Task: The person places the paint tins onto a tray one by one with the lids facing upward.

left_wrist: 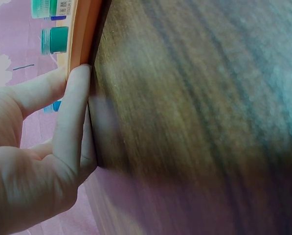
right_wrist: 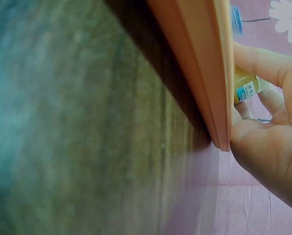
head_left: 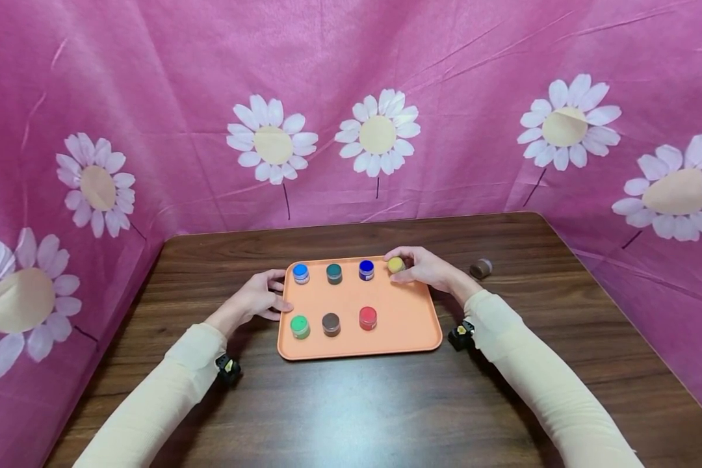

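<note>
My right hand [head_left: 426,268] holds a small yellow paint jar [head_left: 395,264] between thumb and fingers at the back right corner of the orange tray [head_left: 351,296]. In the right wrist view the yellow jar's label [right_wrist: 245,91] shows behind the tray's edge. My left hand [head_left: 259,298] grips the tray's left rim, thumb over the edge and fingers along the outer side. Along the tray's back stand a light blue jar [head_left: 301,273], a dark green jar [head_left: 334,273] and a dark blue jar [head_left: 366,270]. Nearer the front are a green jar [head_left: 299,326], a brown jar [head_left: 331,324] and a red jar [head_left: 368,318].
Right of the tray, a dark brown jar [head_left: 481,268] lies on its side on the wooden table [head_left: 351,409]. A pink cloth [head_left: 327,52] with daisies hangs around the table's back and sides.
</note>
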{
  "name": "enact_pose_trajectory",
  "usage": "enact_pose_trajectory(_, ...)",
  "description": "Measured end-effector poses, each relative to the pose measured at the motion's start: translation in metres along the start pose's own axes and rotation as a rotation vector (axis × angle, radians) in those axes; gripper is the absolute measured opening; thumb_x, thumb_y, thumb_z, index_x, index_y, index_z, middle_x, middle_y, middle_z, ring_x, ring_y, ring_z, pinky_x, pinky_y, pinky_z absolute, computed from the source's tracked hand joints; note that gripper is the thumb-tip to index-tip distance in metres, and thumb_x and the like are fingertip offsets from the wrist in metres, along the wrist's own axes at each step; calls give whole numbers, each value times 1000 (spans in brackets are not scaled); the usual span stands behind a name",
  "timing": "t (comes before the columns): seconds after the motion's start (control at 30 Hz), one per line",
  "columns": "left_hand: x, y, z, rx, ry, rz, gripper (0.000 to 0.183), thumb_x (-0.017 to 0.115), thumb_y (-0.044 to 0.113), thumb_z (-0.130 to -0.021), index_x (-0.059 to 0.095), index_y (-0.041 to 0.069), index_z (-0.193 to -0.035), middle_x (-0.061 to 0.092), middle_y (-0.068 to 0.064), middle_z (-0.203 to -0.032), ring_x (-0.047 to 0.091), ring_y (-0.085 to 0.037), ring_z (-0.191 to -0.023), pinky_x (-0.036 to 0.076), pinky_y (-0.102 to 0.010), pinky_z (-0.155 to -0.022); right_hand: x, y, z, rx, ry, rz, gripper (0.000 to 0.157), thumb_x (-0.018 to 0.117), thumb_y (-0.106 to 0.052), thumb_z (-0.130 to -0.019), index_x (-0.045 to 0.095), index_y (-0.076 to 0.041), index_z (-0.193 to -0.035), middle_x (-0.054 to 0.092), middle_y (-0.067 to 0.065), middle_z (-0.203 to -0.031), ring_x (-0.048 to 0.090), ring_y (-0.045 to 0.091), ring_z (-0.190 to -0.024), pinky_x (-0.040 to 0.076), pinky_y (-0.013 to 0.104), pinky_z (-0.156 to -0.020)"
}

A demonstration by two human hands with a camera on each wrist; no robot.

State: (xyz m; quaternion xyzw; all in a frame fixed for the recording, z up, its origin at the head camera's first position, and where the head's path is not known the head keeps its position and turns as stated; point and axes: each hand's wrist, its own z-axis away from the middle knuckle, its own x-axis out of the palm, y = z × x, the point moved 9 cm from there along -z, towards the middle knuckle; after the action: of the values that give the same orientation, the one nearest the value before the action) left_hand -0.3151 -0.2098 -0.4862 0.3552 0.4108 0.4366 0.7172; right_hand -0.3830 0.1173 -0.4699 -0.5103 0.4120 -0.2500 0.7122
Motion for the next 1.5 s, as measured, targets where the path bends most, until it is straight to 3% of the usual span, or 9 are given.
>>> enact_pose_trajectory(0.27,0,1,0,-5,-1,3,89,78,-10,-81,33,3,-156,45,-24,-130,65,-27,-91,63,-42,-72,5,1,-1,30,-19,-62,49,73,8,-87,58,4,-133,56,15,-112,52,21,-101,59,25,-81)
enact_pose_trajectory(0.5,0,2,1,-13,8,-4,87,78,-10,-81,33,4,-155,45,-24,-130,65,-27,-93,63,-41,-72,4,1,-2,42,-4,-54,50,74,9,-86,59,3,-133,56,17,-114,51,22,-103,58,25,-81)
enact_pose_trajectory(1.07,0,2,3,-14,5,-4,88,78,-10,-82,33,4,-156,45,-24,-131,65,-27,-92,64,-41,-72,7,1,-1,79,-4,-170,54,68,15,-87,53,5,-138,54,20,-120,58,23,-103,60,31,-86)
enact_pose_trajectory(1.5,-1,3,3,-11,3,-9,88,78,-9,-81,33,4,-156,45,-24,-131,66,-26,-90,63,-42,-72,7,3,-1,75,-10,-156,53,69,11,-87,54,6,-138,52,25,-126,56,22,-103,59,29,-85)
